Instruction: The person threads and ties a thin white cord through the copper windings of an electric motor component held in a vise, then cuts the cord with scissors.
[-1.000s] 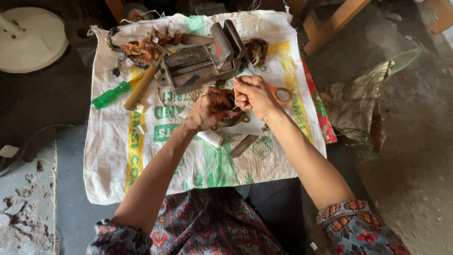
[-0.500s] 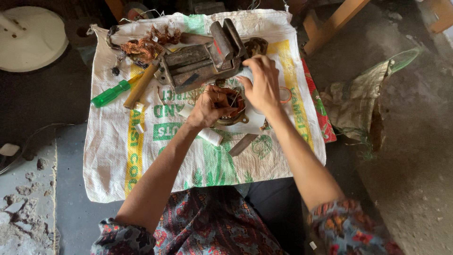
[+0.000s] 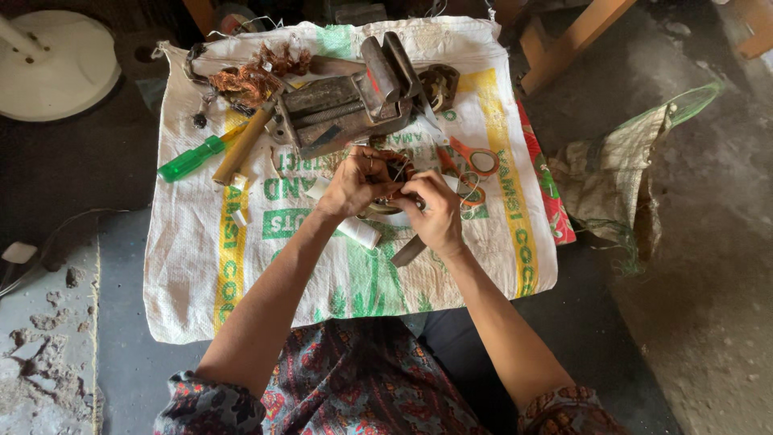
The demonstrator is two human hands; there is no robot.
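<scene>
My left hand [image 3: 357, 182] and my right hand [image 3: 436, 213] meet over a small round metal part wound with copper wire [image 3: 394, 169], which lies on a white woven sack [image 3: 266, 266]. Both hands grip this wound part; my fingers hide most of it. A dark flat blade [image 3: 408, 251] pokes out below my right hand. A white roll [image 3: 359, 232] lies just under my left wrist. Orange-handled scissors [image 3: 477, 165] rest to the right of my hands.
A grey bench vise [image 3: 350, 105] stands behind my hands. At the sack's far left are a tangle of copper wire [image 3: 245, 79], a wooden handle [image 3: 240, 147] and a green-handled screwdriver [image 3: 190, 159]. Beyond the sack are a white round base [image 3: 60, 72] and a crumpled sack [image 3: 620, 173].
My right hand has come down from near the vise and closed in beside my left hand on the wound part. The scissors, hidden before, now show.
</scene>
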